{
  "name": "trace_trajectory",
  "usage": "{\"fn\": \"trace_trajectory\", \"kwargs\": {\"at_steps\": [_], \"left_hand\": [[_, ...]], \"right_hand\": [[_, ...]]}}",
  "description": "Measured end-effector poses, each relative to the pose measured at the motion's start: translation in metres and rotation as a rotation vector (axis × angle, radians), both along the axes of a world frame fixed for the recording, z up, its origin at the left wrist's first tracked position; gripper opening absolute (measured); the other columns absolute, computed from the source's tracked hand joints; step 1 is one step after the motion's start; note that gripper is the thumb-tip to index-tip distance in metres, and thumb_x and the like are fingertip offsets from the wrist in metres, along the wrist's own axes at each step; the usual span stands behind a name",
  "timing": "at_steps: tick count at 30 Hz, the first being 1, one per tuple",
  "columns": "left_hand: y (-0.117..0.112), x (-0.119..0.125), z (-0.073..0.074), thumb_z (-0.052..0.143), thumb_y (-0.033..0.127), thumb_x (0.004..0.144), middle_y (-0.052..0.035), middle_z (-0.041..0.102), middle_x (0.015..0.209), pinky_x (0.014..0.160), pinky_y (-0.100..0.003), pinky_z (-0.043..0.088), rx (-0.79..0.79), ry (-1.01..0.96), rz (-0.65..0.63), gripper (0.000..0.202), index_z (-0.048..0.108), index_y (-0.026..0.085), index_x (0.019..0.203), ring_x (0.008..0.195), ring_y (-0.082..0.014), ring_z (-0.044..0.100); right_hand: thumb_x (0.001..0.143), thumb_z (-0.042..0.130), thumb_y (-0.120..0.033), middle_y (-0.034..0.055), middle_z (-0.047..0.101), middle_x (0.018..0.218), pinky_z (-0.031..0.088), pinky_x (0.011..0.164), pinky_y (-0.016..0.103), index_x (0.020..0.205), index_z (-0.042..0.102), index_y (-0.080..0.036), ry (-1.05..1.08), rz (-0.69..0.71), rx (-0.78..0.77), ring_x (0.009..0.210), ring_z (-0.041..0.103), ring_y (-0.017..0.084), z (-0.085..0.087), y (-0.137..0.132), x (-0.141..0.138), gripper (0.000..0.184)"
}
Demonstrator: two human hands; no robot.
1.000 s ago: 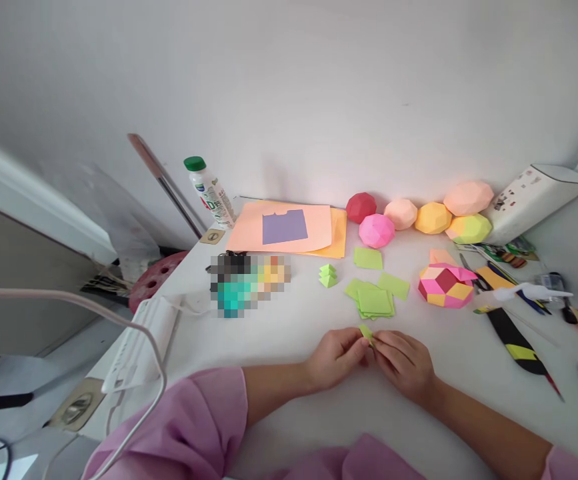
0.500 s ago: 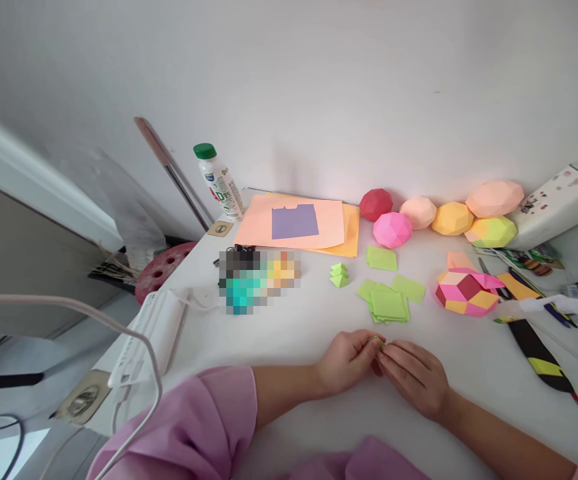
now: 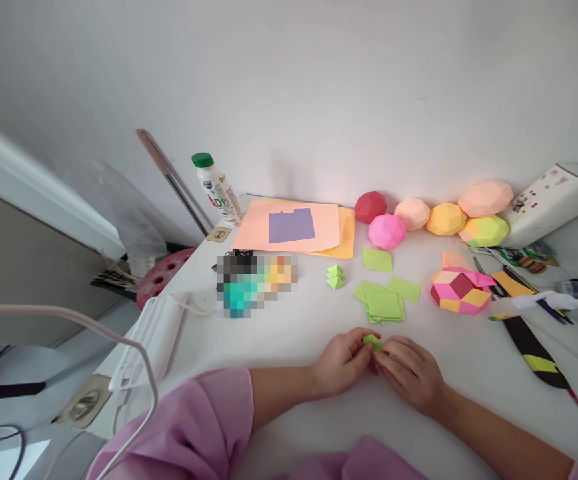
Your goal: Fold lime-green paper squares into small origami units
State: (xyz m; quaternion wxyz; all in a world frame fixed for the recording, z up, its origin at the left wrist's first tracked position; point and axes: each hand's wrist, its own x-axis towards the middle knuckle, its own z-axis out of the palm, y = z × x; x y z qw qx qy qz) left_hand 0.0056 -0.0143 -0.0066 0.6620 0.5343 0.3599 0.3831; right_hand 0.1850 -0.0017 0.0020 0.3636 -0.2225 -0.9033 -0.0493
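A small folded piece of green paper point(image 3: 373, 342) is pinched between my two hands near the front of the table. My left hand point(image 3: 343, 363) grips it from the left, thumb and fingers closed on it. From the right, my right hand point(image 3: 411, 375) holds its other edge, fingertips pressed together. Just beyond lie a stack of flat green paper squares point(image 3: 386, 305) and a single green square point(image 3: 377, 259). To their left stands a little stack of folded green pieces point(image 3: 335, 277). My fingers partly hide the paper that I hold.
Faceted paper balls point(image 3: 387, 231) line the wall. At right are a half-built pink and yellow paper ball point(image 3: 461, 291) and a black craft knife point(image 3: 536, 352). Peach paper sheets point(image 3: 253, 227) and a green-capped bottle point(image 3: 217, 190) stand at the back; a white power strip point(image 3: 151, 340) lies left.
The green paper between my fingers has turned up and shows more of its folded surface. Both hands stay in nearly the same place; the view has shifted slightly.
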Motion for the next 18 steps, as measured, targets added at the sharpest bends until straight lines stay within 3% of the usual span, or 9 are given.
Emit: {"fn": "trace_trajectory", "kwargs": {"at_steps": [10, 18], "left_hand": [[0.0000, 0.0006, 0.0017, 0.039, 0.056, 0.086, 0.0010, 0.056, 0.061, 0.050, -0.023, 0.041, -0.078, -0.003, 0.064, 0.046, 0.052, 0.015, 0.101, 0.053, -0.0114, 0.054], [-0.0001, -0.0006, 0.0054, 0.043, 0.056, 0.084, 0.0012, 0.055, 0.062, 0.050, -0.023, 0.040, -0.106, -0.061, 0.067, 0.044, 0.052, 0.015, 0.097, 0.051, -0.0101, 0.052]], "right_hand": [[0.080, 0.057, -0.015, 0.0101, 0.059, 0.084, 0.054, 0.064, 0.034, 0.105, 0.052, -0.015, 0.028, 0.030, -0.193, 0.075, 0.059, 0.020, -0.0021, 0.0032, 0.0018, 0.025], [0.082, 0.057, -0.019, 0.0099, 0.062, 0.087, 0.054, 0.065, 0.033, 0.105, 0.050, -0.017, 0.031, 0.043, -0.238, 0.075, 0.061, 0.019, -0.0009, 0.0049, -0.0004, 0.024]]}}
